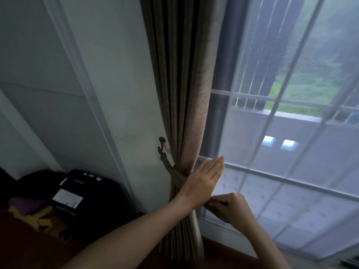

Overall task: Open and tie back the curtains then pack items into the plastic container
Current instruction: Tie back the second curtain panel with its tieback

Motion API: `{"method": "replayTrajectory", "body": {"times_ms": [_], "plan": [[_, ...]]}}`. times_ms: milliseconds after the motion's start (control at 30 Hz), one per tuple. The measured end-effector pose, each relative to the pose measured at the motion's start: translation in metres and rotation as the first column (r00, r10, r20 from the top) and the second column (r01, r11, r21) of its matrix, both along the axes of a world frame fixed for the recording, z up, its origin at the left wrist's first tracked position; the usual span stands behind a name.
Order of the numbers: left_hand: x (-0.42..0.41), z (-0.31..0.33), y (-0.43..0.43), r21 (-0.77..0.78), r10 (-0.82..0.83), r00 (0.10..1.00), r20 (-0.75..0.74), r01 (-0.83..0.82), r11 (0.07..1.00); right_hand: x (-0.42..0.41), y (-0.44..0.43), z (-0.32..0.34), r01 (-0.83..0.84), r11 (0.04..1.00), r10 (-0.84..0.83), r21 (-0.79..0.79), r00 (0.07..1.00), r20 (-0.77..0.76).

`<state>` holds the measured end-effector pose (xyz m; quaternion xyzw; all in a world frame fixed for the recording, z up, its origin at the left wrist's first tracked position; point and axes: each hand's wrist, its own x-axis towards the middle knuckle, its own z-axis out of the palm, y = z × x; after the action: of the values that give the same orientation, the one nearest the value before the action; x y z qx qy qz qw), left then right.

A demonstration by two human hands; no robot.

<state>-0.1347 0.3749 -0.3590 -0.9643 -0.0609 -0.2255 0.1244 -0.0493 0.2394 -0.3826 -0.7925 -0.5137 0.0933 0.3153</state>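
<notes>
A brown pleated curtain (186, 90) hangs gathered at the left side of the window. A fabric tieback (177, 176) wraps its narrow waist and runs up to a small brown wall hook (161, 145). My left hand (204, 181) lies flat against the curtain at the tieback, fingers straight and together, pointing right. Just below it, my right hand (228, 206) is closed, pinching what looks like the tieback's loose end. The plastic container is not in view.
A sheer white curtain (291, 152) covers the window (219, 105) on the right, with a balcony railing behind it. Dark bags and a black case (77, 193) sit on the floor at the lower left, by a white wall panel (81, 94).
</notes>
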Motion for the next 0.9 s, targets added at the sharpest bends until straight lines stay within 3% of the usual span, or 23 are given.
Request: {"method": "replayTrajectory", "body": {"times_ms": [133, 233, 333, 400, 467, 533, 633, 700, 767, 900], "plan": [[0.021, 0.002, 0.018, 0.041, 0.218, 0.973, -0.076, -0.216, 0.976, 0.015, -0.017, -0.007, 0.017, 0.992, -0.026, -0.125, 0.997, -0.075], [0.018, 0.003, 0.036, -0.001, 0.406, 0.897, -0.173, -0.412, 0.911, 0.030, -0.031, -0.007, 0.022, 0.980, -0.054, -0.199, 0.986, -0.159], [0.009, 0.006, 0.049, -0.069, 0.488, 0.850, -0.197, -0.508, 0.858, 0.041, -0.034, -0.001, 0.008, 0.985, -0.073, -0.175, 0.927, -0.368], [0.000, 0.010, 0.058, -0.073, 0.514, 0.825, -0.233, -0.542, 0.837, 0.041, -0.023, 0.000, 0.048, 0.996, -0.081, -0.073, 0.824, -0.561], [-0.014, 0.011, 0.072, -0.048, 0.547, 0.802, -0.241, -0.573, 0.818, 0.036, -0.001, -0.002, 0.189, 0.980, -0.069, 0.061, 0.614, -0.787], [-0.028, 0.010, 0.089, -0.023, 0.570, 0.792, -0.218, -0.588, 0.808, 0.026, 0.028, -0.007, 0.344, 0.929, 0.040, 0.139, 0.280, -0.959], [-0.053, 0.009, 0.110, 0.007, 0.582, 0.781, -0.224, -0.596, 0.803, 0.005, 0.079, -0.009, 0.449, 0.877, 0.270, 0.171, -0.167, -0.948], [-0.067, 0.011, 0.123, 0.057, 0.588, 0.781, -0.209, -0.591, 0.805, -0.008, 0.112, -0.011, 0.474, 0.872, 0.294, 0.119, -0.314, -0.903], [-0.079, 0.012, 0.134, 0.112, 0.595, 0.781, -0.188, -0.585, 0.803, -0.023, 0.141, -0.009, 0.440, 0.897, 0.195, 0.037, -0.320, -0.927], [-0.097, 0.012, 0.149, 0.147, 0.581, 0.791, -0.194, -0.562, 0.814, -0.042, 0.186, 0.012, 0.228, 0.973, -0.034, -0.024, 0.040, -0.999]]}}
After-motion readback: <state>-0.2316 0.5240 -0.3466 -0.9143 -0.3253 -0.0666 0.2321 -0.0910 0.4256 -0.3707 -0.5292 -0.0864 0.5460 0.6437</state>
